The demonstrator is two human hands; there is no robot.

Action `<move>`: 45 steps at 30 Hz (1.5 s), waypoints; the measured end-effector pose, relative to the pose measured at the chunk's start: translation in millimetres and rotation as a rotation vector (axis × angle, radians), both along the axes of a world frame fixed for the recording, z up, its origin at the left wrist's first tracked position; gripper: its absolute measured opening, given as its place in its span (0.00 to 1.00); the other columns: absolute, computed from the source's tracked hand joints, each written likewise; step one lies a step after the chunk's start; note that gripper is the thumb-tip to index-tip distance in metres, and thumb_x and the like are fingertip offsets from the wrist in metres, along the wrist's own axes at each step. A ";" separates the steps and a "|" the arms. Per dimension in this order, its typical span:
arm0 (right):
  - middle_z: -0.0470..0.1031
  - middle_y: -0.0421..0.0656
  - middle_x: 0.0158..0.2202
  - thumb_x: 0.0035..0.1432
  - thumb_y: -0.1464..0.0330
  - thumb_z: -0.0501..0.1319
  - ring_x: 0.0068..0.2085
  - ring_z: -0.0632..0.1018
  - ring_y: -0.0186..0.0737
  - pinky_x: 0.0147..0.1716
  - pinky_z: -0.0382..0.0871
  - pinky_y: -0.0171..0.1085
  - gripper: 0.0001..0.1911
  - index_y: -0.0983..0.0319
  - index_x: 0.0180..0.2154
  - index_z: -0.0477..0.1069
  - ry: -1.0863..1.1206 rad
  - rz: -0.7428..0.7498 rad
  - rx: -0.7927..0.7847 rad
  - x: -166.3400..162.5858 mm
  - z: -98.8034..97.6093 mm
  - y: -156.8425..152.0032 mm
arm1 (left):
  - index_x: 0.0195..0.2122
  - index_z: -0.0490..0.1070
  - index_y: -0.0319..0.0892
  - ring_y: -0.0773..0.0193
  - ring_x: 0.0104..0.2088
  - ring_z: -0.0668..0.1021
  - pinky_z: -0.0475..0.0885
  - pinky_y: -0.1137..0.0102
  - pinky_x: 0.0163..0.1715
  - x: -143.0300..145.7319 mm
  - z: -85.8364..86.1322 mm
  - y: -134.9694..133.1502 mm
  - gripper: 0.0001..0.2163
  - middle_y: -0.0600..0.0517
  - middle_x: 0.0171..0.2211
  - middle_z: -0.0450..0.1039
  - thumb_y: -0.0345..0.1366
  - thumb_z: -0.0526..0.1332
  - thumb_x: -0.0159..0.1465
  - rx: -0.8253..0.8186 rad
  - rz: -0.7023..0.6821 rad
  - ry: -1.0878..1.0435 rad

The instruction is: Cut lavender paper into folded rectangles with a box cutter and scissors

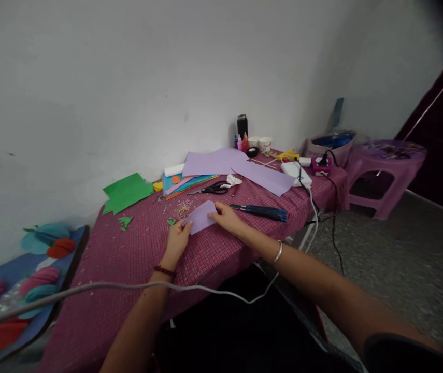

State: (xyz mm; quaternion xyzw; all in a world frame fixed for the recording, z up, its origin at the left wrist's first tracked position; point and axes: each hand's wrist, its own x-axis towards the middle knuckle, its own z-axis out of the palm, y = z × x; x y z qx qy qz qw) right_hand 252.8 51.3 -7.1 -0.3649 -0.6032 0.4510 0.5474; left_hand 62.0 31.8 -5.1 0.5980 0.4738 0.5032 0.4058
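Lilac paper point(201, 218) bridges left hand point(178, 238) and right hand point(228, 218) (bin point(344, 152) lettering blurred).

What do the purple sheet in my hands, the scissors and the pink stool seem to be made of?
The purple sheet: probably matte paper, thin and gently bent.
The scissors: handles seemingly black plastic, blades likely metal from their greyer tone; finish unclear.
The pink stool: likely moulded plastic with a slight sheen, its legs smooth and apparently one piece.
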 end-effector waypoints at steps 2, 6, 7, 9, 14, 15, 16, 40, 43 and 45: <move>0.70 0.37 0.27 0.48 0.66 0.61 0.29 0.69 0.35 0.30 0.63 0.33 0.07 0.62 0.31 0.69 0.037 0.034 -0.019 0.7 0.5 -0.5 | 0.40 0.76 0.39 0.57 0.35 0.77 0.72 0.59 0.42 2.5 1.5 -2.9 0.19 0.49 0.32 0.79 0.49 0.65 0.55 -0.042 -0.034 -0.044; 0.71 0.37 0.29 0.50 0.62 0.61 0.29 0.70 0.34 0.31 0.64 0.32 0.12 0.63 0.35 0.70 0.115 0.065 -0.063 3.2 2.7 -1.9 | 0.47 0.73 0.40 0.50 0.41 0.79 0.71 0.53 0.45 4.3 13.0 -14.4 0.27 0.44 0.41 0.79 0.53 0.67 0.51 -0.219 -0.232 -0.178; 0.72 0.37 0.29 0.49 0.62 0.62 0.30 0.70 0.34 0.31 0.65 0.33 0.13 0.63 0.35 0.70 0.126 0.079 -0.071 3.9 3.7 -3.1 | 0.50 0.72 0.41 0.47 0.42 0.79 0.71 0.50 0.45 3.2 17.1 -17.3 0.30 0.42 0.44 0.77 0.57 0.65 0.51 -0.310 -0.337 -0.256; 0.72 0.37 0.29 0.48 0.61 0.64 0.31 0.71 0.34 0.32 0.65 0.33 0.14 0.63 0.35 0.71 0.130 0.132 -0.083 4.6 6.0 -6.8 | 0.54 0.68 0.43 0.41 0.46 0.77 0.69 0.44 0.46 0.0 24.6 -22.3 0.38 0.38 0.50 0.74 0.66 0.57 0.52 -0.488 -0.536 -0.429; 0.69 0.37 0.27 0.48 0.59 0.65 0.29 0.70 0.34 0.28 0.65 0.32 0.15 0.63 0.34 0.70 0.033 0.348 -0.068 4.0 11.2 -17.3 | 0.57 0.64 0.41 0.35 0.48 0.76 0.66 0.39 0.45 -3.8 29.9 -29.9 0.42 0.35 0.50 0.73 0.70 0.48 0.53 -0.637 -0.680 -0.484; 0.69 0.37 0.28 0.49 0.59 0.65 0.29 0.70 0.34 0.28 0.65 0.31 0.15 0.63 0.34 0.70 0.014 0.352 -0.042 3.6 11.7 -18.0 | 0.57 0.65 0.40 0.36 0.47 0.77 0.67 0.40 0.44 -3.3 28.9 -30.8 0.40 0.35 0.49 0.74 0.68 0.52 0.54 -0.631 -0.701 -0.450; 0.69 0.38 0.29 0.50 0.60 0.65 0.30 0.70 0.34 0.29 0.65 0.32 0.14 0.63 0.34 0.69 0.007 0.332 -0.006 3.3 12.1 -18.0 | 0.56 0.65 0.40 0.37 0.46 0.78 0.69 0.42 0.44 -2.7 27.7 -31.4 0.37 0.35 0.49 0.74 0.64 0.56 0.54 -0.612 -0.714 -0.417; 0.70 0.50 0.51 0.60 0.71 0.55 0.52 0.71 0.44 0.50 0.67 0.45 0.21 0.60 0.55 0.67 -0.286 -0.035 0.547 -1.5 6.1 -19.8 | 0.52 0.66 0.41 0.54 0.33 0.80 0.69 0.68 0.24 6.5 34.2 -33.4 0.24 0.41 0.42 0.76 0.53 0.58 0.61 -0.500 -0.515 -0.640; 0.69 0.49 0.52 0.59 0.71 0.57 0.54 0.70 0.45 0.53 0.65 0.47 0.18 0.59 0.51 0.70 -0.279 -0.050 0.577 -1.8 7.2 -21.8 | 0.51 0.67 0.40 0.54 0.33 0.80 0.69 0.69 0.24 5.9 37.3 -34.8 0.26 0.41 0.41 0.76 0.56 0.57 0.61 -0.508 -0.506 -0.672; 0.70 0.48 0.49 0.58 0.69 0.59 0.52 0.70 0.45 0.52 0.65 0.47 0.12 0.60 0.45 0.73 -0.259 -0.069 0.572 -2.3 8.6 -22.6 | 0.51 0.67 0.40 0.54 0.33 0.80 0.69 0.69 0.23 5.7 39.0 -35.8 0.27 0.41 0.41 0.76 0.57 0.56 0.60 -0.512 -0.505 -0.676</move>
